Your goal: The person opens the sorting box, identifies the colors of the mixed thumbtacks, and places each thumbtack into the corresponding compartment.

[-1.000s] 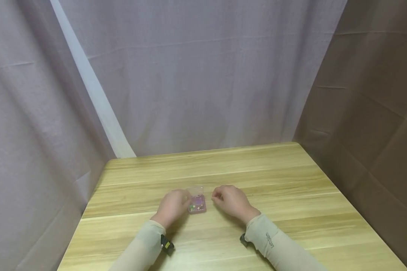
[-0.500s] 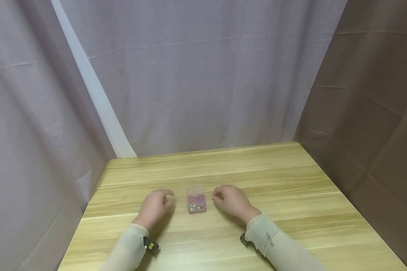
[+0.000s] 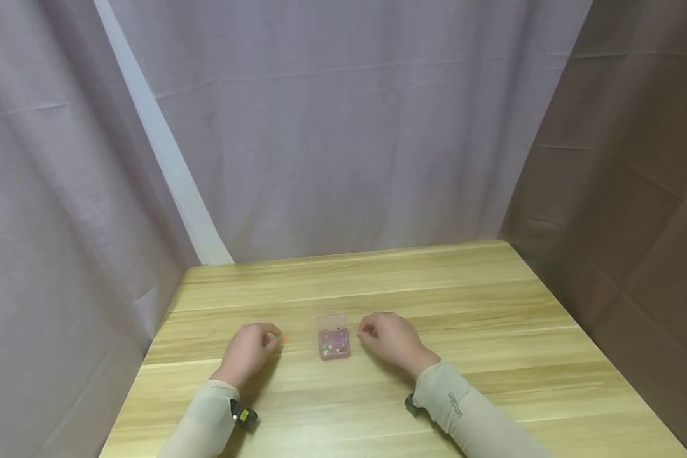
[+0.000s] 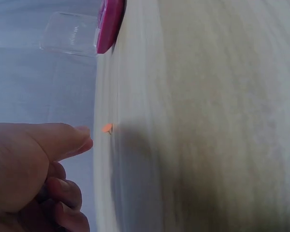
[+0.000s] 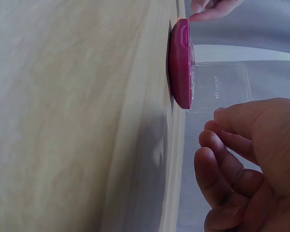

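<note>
A small pink case [image 3: 335, 355] lies on the wooden table between the hands, its clear lid [image 3: 332, 321] tipped back. Several small coloured pieces, some green and some pale, sit inside it. To its left an orange tack [image 4: 108, 128] with a flat head and a thin stem rests on the table. Just beside the tack is my left hand [image 3: 247, 351], thumb and forefinger close together and the other fingers curled, holding nothing. My right hand [image 3: 393, 341] hovers at the case's right side, fingers loosely curled [image 5: 246, 164], with nothing visible in its grasp.
The wooden table [image 3: 343, 413] reaches back to a grey curtain [image 3: 343, 140]. A darker cloth [image 3: 618, 191] hangs along the right side. A dark band [image 3: 243, 415] is strapped on the left sleeve.
My left hand has moved left, away from the case. The orange tack now shows on the table by its fingertips. The right hand has stayed in place.
</note>
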### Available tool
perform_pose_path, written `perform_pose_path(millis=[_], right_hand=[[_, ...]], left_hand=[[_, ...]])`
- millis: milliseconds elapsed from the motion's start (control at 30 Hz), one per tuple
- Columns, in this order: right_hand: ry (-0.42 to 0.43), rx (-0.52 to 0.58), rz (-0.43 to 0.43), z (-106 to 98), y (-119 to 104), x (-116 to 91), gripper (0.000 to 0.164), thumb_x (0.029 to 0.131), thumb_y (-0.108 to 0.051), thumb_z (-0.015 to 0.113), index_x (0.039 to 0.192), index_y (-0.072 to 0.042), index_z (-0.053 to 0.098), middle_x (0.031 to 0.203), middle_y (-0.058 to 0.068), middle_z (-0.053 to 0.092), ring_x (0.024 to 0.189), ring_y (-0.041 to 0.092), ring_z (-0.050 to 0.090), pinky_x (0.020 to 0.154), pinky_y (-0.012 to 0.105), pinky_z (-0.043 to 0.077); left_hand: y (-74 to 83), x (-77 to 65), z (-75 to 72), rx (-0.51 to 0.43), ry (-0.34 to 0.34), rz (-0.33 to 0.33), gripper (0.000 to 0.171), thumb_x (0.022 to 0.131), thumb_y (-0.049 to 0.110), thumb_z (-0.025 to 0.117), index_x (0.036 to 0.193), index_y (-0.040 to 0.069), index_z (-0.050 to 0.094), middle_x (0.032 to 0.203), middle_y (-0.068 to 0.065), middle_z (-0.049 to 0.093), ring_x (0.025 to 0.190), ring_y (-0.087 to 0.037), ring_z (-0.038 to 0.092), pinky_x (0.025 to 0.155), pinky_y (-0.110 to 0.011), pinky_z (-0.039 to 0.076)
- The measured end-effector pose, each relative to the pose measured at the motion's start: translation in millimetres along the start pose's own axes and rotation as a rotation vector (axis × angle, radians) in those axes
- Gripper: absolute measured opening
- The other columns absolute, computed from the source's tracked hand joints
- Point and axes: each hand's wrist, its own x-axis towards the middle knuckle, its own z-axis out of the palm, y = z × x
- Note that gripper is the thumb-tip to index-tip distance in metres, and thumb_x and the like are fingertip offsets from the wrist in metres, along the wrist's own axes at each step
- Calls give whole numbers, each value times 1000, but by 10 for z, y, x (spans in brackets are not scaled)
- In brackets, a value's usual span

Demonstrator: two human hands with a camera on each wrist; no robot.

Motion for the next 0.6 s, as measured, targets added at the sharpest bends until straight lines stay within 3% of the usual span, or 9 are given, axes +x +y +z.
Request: perform_pose_path(millis=[400, 600], right_hand=[[0, 0, 10, -29, 5, -18, 6, 87, -32, 70, 89, -28, 74, 85, -12, 72, 73, 2, 58, 70, 33, 55], [1, 2, 13, -44, 6, -19, 6, 88, -32, 69, 89, -28, 74, 85, -12, 72, 73, 2, 58, 71, 32, 55]], left_hand=[[17, 59, 80, -24, -19, 5, 10, 86, 26, 75, 93, 18, 75, 75, 6, 71, 64, -7, 57, 63, -35, 55], [25, 80, 116, -7, -26, -3, 4, 85, 25, 76, 86, 21, 74, 79, 6, 72, 70, -7, 58, 70, -38, 56]])
